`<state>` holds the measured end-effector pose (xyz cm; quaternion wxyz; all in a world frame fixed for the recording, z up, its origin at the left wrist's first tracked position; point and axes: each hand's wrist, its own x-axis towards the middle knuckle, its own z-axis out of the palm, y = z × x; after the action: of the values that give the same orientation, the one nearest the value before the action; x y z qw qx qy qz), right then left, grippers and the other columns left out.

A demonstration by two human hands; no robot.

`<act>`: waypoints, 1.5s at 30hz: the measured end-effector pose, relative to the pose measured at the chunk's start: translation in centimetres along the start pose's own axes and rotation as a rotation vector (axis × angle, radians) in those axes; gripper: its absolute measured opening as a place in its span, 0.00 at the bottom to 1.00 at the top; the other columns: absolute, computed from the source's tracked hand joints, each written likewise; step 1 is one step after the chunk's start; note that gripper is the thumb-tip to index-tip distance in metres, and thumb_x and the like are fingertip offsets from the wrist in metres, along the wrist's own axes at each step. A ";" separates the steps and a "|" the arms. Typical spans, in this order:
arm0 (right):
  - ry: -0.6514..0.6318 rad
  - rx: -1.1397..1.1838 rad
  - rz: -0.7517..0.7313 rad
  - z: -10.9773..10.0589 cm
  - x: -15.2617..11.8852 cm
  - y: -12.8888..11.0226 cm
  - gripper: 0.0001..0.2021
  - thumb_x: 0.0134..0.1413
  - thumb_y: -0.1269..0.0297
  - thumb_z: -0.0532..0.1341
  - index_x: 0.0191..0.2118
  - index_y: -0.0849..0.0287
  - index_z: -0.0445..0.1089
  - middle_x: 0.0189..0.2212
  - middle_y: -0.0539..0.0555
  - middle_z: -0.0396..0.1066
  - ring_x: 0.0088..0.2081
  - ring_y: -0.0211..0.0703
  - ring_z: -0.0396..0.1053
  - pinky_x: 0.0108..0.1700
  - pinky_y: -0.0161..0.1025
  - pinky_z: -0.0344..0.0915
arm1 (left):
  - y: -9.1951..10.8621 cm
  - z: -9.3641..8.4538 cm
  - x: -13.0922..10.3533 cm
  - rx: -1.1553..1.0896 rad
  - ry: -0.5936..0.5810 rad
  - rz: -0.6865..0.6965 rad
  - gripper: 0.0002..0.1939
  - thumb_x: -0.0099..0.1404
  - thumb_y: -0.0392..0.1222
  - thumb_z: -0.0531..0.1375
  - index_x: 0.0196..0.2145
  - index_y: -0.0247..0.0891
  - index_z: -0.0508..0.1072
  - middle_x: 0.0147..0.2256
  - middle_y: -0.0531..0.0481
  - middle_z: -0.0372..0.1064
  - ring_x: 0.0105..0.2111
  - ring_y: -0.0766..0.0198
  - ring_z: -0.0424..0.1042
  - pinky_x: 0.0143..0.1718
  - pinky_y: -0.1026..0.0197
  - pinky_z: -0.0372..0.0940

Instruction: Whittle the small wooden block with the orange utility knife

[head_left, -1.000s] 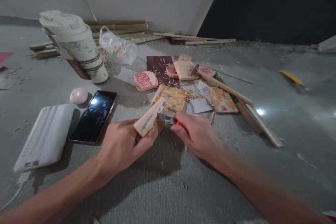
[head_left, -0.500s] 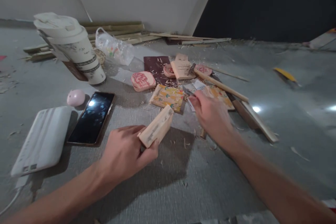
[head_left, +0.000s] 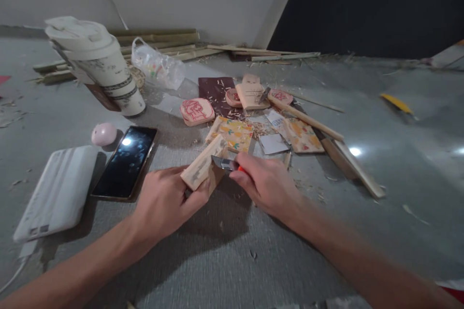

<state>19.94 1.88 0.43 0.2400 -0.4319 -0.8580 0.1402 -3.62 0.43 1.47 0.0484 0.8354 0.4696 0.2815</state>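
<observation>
My left hand (head_left: 174, 195) is closed around a pale wooden block (head_left: 203, 164), tilted up and held above the table, with grey marks along its upper face. In my right hand (head_left: 266, 183) is a utility knife (head_left: 225, 163), its blade lying against the block's right edge; a bit of orange handle shows and the rest is hidden in my fist. Just behind the block lies a flat piece with a yellow leaf pattern (head_left: 235, 131). Wooden pieces with red drawings, one of them a rounded piece (head_left: 196, 111), rest farther back among shavings.
To the left are a phone (head_left: 126, 161), a white power bank (head_left: 56, 193) with a cable, a pink case (head_left: 104, 133) and a lidded cup (head_left: 97, 65). Bamboo strips (head_left: 155, 38) line the wall. A wooden-handled tool (head_left: 308, 118) and a yellow cutter (head_left: 396, 103) lie right.
My right hand has come left and nearer with the knife, bringing the blade onto the block. My left hand and the block have shifted slightly left and toward me.
</observation>
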 end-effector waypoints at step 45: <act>-0.044 -0.176 0.272 -0.6 0.6 2.8 0.25 0.76 0.43 0.44 0.40 0.56 0.67 0.24 0.50 0.67 0.25 0.41 0.63 0.29 0.39 0.45 | -0.1 -0.2 -0.2 -0.008 -0.059 0.103 0.22 0.69 0.40 0.52 0.18 0.36 0.68 0.16 0.53 0.64 0.14 0.70 0.63 0.19 0.66 0.52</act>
<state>21.89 4.04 -0.14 0.1611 -0.5603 -0.8056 0.1053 -3.85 0.32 1.51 0.0510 0.8663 0.4230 0.2607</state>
